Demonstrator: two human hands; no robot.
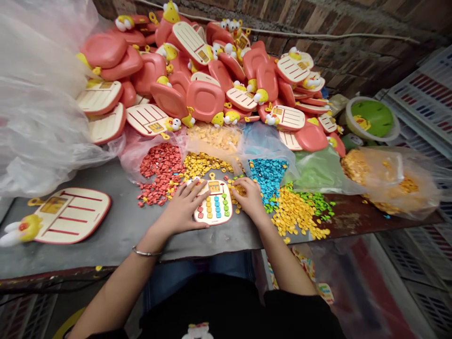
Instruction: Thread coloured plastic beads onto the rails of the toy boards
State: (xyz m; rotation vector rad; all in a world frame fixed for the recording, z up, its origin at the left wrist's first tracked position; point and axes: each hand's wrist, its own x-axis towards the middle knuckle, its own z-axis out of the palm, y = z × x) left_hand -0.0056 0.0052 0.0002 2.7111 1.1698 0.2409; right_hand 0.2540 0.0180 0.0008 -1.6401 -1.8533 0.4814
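A cream toy board (213, 220) with a red rim lies in front of me. Red, yellow, blue and green button pieces sit on it in columns. My left hand (184, 207) rests over the board's left side, fingers spread, hiding part of it. My right hand (250, 200) is just right of the board. Its thumb and forefinger are curved and apart, with small yellow pieces (240, 189) showing between them. Loose red pieces (160, 165), yellow pieces (205, 163) and blue pieces (269, 174) lie in heaps beyond my hands.
Another board (76, 214), without buttons, lies at the left. Many red-backed boards (205, 100) are piled against the brick wall. Clear plastic sheeting (42, 94) covers the left side. More yellow pieces (296, 212) spread near the front edge. A green bowl (372, 117) and crates (423, 99) stand at right.
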